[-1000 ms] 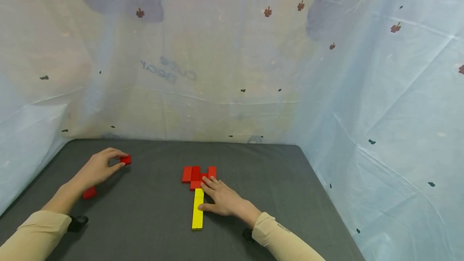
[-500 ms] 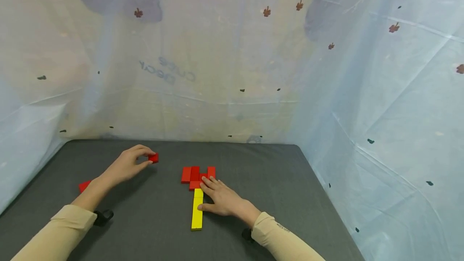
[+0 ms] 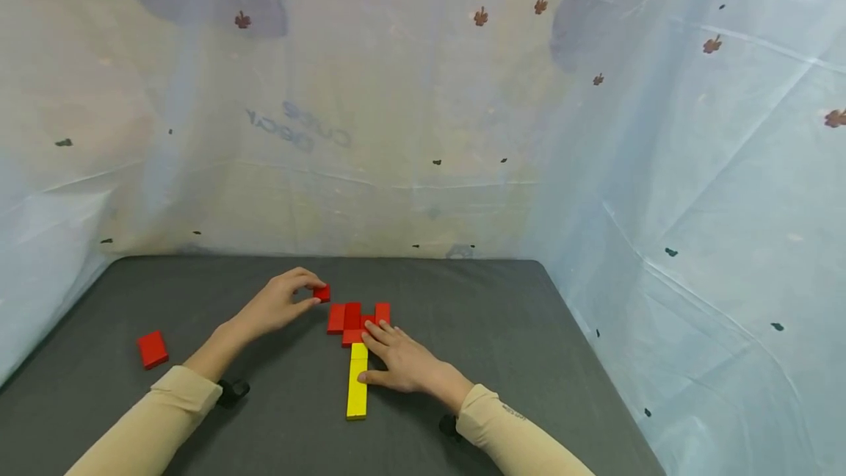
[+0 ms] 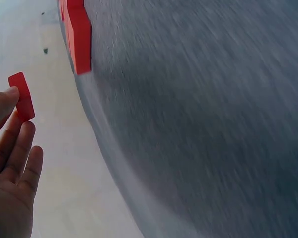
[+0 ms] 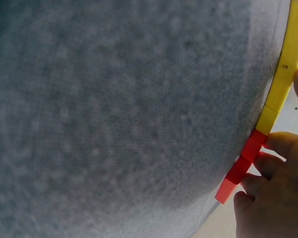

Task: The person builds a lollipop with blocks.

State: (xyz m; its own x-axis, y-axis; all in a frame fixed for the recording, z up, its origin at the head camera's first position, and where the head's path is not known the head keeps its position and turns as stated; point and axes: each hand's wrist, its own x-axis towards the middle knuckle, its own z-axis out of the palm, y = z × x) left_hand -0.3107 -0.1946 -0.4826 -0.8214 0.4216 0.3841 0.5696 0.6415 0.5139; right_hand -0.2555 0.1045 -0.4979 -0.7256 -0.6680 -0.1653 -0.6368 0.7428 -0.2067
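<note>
My left hand (image 3: 274,307) pinches a small red block (image 3: 322,293) between thumb and fingertips. The block is above the table, just behind and left of a cluster of red blocks (image 3: 336,319) lying flat. In the left wrist view the pinched block (image 4: 23,96) is seen on its narrow side. My right hand (image 3: 410,364) rests with spread fingers at the right side of the cluster and partly covers it. Its thumb touches a long yellow block (image 3: 357,391), which runs toward me from a short yellow block (image 3: 359,352). The right wrist view has fingertips against red blocks (image 5: 253,144).
A loose red block (image 3: 153,349) lies on the left of the dark grey table (image 3: 277,424). A pale, translucent plastic sheet (image 3: 396,204) with leaf marks rises behind the table and along its sides.
My left hand has carried the small red block rightward, close to the red cluster. The loose red block at left is now fully uncovered. My right hand has stayed in place.
</note>
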